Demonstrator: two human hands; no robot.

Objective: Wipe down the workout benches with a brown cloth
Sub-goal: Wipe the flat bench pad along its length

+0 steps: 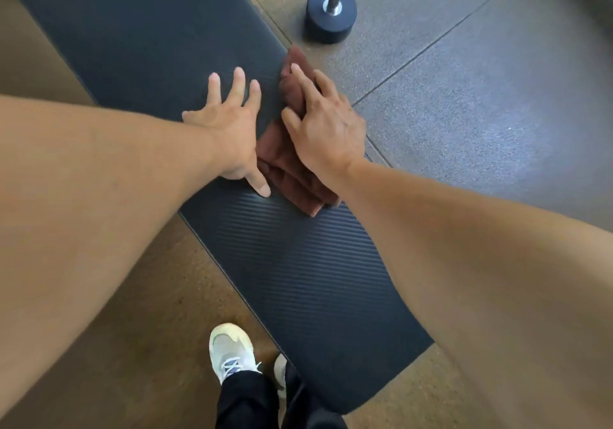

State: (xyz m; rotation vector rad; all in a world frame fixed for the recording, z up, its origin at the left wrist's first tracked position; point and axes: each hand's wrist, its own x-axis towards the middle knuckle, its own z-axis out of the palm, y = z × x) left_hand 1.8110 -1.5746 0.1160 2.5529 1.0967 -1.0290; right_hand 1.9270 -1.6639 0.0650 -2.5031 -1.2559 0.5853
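Observation:
A long black ribbed workout bench pad [298,269] runs from the upper left down to the lower right. On its right edge lies a folded brown cloth [285,170]. My right hand [326,123] lies on top of the cloth, its fingers bent over the fabric and pressing it against the pad. My left hand [232,123] rests flat on the pad just left of the cloth, fingers spread and straight, thumb pointing down beside the cloth's edge.
A black dumbbell [331,14] stands on the grey rubber floor [481,80] just beyond the bench's right edge. Brown flooring [139,329] lies left of the bench. My white shoes [232,352] and dark trouser legs stand at the bench's near side.

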